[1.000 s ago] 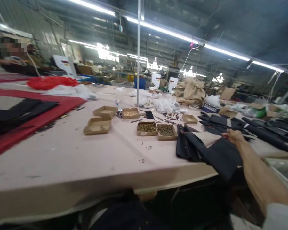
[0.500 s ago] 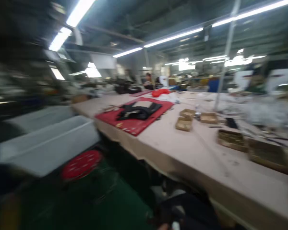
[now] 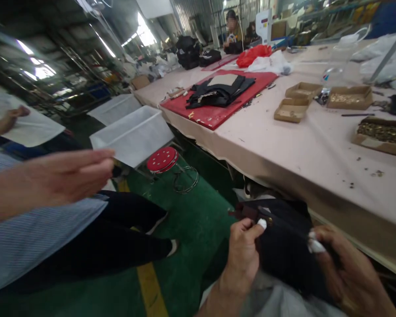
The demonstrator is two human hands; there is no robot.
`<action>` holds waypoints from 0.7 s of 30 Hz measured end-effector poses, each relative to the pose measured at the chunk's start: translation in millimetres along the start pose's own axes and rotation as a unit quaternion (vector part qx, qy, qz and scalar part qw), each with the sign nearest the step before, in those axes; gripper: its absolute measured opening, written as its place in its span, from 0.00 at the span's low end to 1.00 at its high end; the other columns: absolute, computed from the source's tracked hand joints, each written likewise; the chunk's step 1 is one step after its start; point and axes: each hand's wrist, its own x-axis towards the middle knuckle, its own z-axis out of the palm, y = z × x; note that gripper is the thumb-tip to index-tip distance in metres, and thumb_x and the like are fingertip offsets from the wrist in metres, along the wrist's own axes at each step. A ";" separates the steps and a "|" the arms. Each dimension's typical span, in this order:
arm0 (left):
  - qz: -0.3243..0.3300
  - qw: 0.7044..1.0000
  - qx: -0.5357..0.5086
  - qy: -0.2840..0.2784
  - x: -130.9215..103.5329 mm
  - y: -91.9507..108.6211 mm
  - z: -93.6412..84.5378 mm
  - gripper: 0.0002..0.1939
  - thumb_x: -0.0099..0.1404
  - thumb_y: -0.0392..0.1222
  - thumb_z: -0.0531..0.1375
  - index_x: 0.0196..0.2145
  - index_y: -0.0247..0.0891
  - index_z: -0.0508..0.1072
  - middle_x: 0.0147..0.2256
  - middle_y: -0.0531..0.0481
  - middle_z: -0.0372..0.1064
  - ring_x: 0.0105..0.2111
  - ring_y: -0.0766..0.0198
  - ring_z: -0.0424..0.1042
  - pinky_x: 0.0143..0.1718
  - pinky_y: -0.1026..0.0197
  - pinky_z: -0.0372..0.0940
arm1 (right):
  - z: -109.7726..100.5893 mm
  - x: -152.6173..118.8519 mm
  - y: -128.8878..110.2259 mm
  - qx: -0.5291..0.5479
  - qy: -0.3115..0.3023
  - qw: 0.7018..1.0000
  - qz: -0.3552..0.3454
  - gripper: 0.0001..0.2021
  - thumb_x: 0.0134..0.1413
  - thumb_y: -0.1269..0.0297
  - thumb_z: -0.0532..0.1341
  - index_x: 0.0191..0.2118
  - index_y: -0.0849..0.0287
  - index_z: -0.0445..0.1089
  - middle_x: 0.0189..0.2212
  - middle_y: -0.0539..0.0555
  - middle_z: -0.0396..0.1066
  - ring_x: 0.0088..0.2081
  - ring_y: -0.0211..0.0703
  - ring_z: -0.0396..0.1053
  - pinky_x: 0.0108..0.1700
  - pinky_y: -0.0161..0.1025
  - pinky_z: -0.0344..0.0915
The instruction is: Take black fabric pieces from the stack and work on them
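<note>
Head view, only one I've got. My left hand (image 3: pixel 242 251) is low in the pic, thumb and fingers pinched shut on the top edge of a dark cloth piece (image 3: pixel 285 246). The thumb tip has white tape on it, right by a small brass stud on the cloth. My right hand (image 3: pixel 343 268) grips the same cloth on its other side, fingers curled tight, white tape on a fingertip too. The cloth sits in my lap, just under the near edge of the table (image 3: pixel 284 145), w/ both hands touching it.

On the left, another person's hand (image 3: pixel 69 176) sticks out flat w/ fingers together, holding nothing I can see. That person wears a blue striped shirt and dark pants and sits close beside me.

On the table: a red mat (image 3: pixel 214 115) w/ a pile of black cloth (image 3: pixel 218 92) on top, far from my hands. Nearer, small brown card trays (image 3: pixel 292 110), and one tray of brass bits (image 3: pixel 381 134) at the right edge. A few loose bits lie on the table near it.

Down on the green floor stands a red stool (image 3: pixel 163 159), next to a white tub (image 3: pixel 135 134). A person sits way back at the table's far end.
</note>
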 end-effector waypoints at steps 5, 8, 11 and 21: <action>-0.010 1.000 0.014 -0.011 -7.5 0.3 2.8 0.16 0.49 0.41 0.73 0.24 0.31 0.69 0.26 0.51 0.58 0.27 0.68 0.55 0.33 0.62 0.54 | 49.1 21.6 -22.2 0.065 -0.031 0.995 -0.062 0.09 0.68 0.75 0.56 0.49 0.58 0.66 0.40 0.55 0.66 0.39 0.40 0.68 0.40 0.38 0.67; -0.001 1.000 0.020 -0.016 -8.8 -1.3 4.1 0.19 0.49 0.43 0.74 0.24 0.32 0.67 0.26 0.51 0.57 0.27 0.68 0.53 0.35 0.60 0.57 | 55.7 27.7 -22.3 0.046 -0.040 0.995 -0.075 0.10 0.67 0.77 0.56 0.49 0.58 0.66 0.40 0.56 0.65 0.39 0.42 0.66 0.39 0.40 0.64; 0.010 0.999 0.036 -0.022 -9.3 -2.3 2.7 0.20 0.49 0.45 0.74 0.23 0.32 0.67 0.25 0.51 0.56 0.27 0.68 0.53 0.36 0.59 0.58 | 58.5 29.1 -22.5 0.038 -0.031 0.995 -0.081 0.11 0.67 0.78 0.56 0.49 0.59 0.67 0.39 0.56 0.65 0.39 0.42 0.65 0.38 0.40 0.63; 0.071 0.985 0.138 -0.080 -14.9 0.2 6.4 0.16 0.61 0.49 0.71 0.34 0.30 0.81 0.30 0.46 0.73 0.32 0.65 0.67 0.36 0.65 0.63 | 47.7 39.6 -32.7 0.156 0.006 0.980 0.120 0.08 0.63 0.67 0.61 0.31 0.57 0.65 0.28 0.47 0.62 0.31 0.37 0.62 0.33 0.35 0.57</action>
